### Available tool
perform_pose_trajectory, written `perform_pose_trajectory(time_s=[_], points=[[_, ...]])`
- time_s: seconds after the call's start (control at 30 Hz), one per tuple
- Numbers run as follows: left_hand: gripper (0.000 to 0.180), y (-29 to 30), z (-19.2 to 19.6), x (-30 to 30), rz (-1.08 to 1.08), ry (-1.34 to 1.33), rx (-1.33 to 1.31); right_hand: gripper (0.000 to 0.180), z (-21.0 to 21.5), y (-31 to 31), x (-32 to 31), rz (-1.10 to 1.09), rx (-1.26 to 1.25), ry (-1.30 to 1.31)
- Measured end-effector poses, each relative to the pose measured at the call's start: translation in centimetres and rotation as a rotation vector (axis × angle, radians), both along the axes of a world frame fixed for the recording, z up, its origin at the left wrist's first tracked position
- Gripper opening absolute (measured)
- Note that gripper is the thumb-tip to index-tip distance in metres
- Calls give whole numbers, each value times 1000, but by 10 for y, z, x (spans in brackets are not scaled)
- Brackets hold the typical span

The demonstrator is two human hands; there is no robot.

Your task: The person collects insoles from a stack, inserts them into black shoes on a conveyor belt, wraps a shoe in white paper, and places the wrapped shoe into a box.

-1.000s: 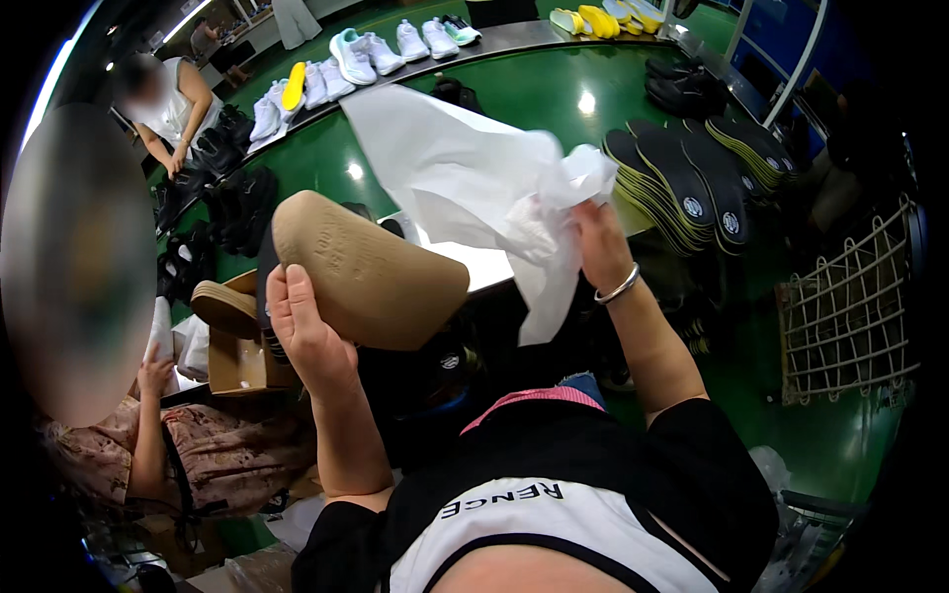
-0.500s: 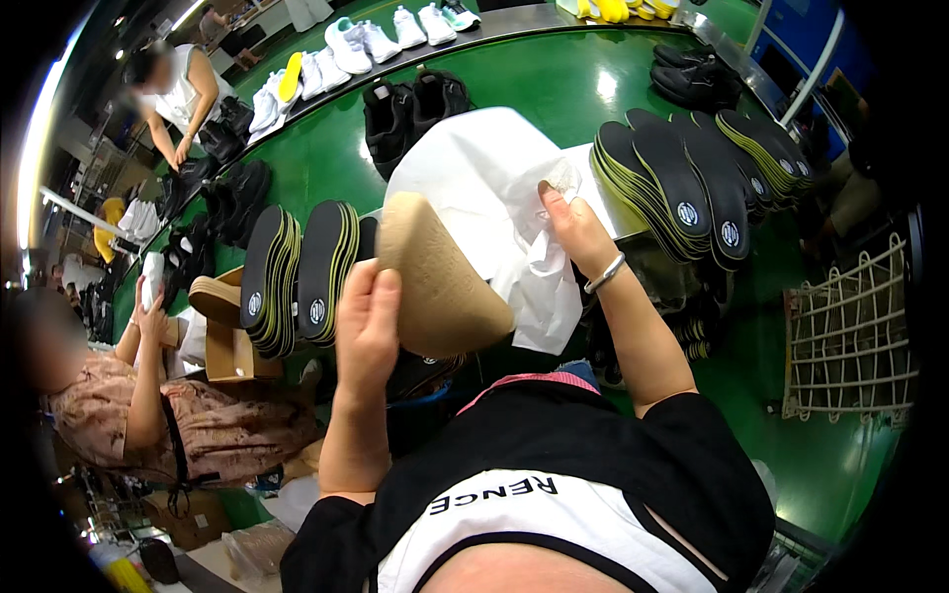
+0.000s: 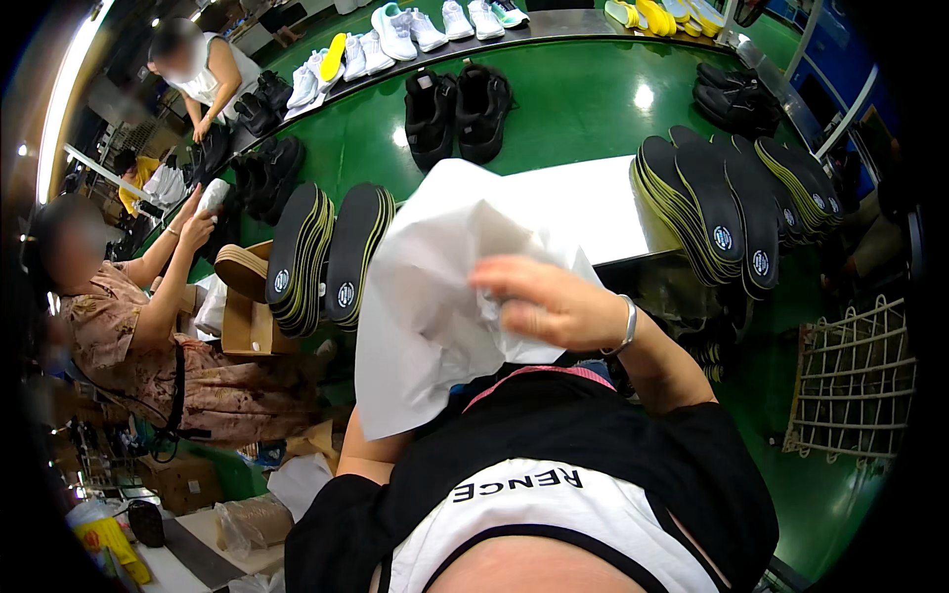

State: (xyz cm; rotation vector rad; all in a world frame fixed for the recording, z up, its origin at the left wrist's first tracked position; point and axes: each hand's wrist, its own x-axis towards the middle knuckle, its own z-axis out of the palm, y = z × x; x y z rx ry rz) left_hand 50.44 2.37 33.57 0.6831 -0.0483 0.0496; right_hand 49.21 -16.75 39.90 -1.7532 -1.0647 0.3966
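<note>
A large sheet of thin white tissue paper [image 3: 415, 366] hangs in front of me, draped and creased, its lower corner falling over my left forearm. My left hand is hidden behind it; only a faint darker shape shows through. The tan moulded piece is out of sight, apparently behind the paper. My right hand [image 3: 554, 301], with a light band at the wrist, is on the sheet's right side. Its bent fingers are slightly blurred and gather a crumpled fold between them.
Stacked black insoles with yellow-green edges stand left [image 3: 300, 262] and right [image 3: 692, 212]. White sheets [image 3: 593, 208] lie between them on the green table [image 3: 563, 104]. Black shoes [image 3: 457, 114] sit beyond. At left, a person [image 3: 148, 306] handles a white item beside a cardboard box [image 3: 247, 321].
The white paper has swung left and now covers my left hand and the tan piece, both visible before. My right hand has moved left and down across the sheet. The view has shifted slightly.
</note>
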Motion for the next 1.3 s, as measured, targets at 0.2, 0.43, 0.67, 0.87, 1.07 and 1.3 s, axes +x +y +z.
perform_pose_trajectory(time_s=[0.2, 0.43, 0.67, 0.87, 1.07, 1.3], points=[[22, -5, 11, -3, -25, -9, 25, 55, -25, 41, -9, -581, -291, -481], [22, -20, 33, -4, 42, -45, 238, 58, -42, 28, 14, -481, -231, -684], [22, -45, 64, -11, 234, -138, 564, 49, -77, 31, 19, -591, 330, -608], [21, -52, 78, -22, 254, -210, 656, 44, -56, -3, -23, -887, 111, -751], [21, -54, 72, -34, 70, -161, 643, 25, -49, -7, -33, -899, 220, -650], [21, -51, 47, -22, -177, -22, 353, 47, -51, -24, -28, -1016, 257, -133]])
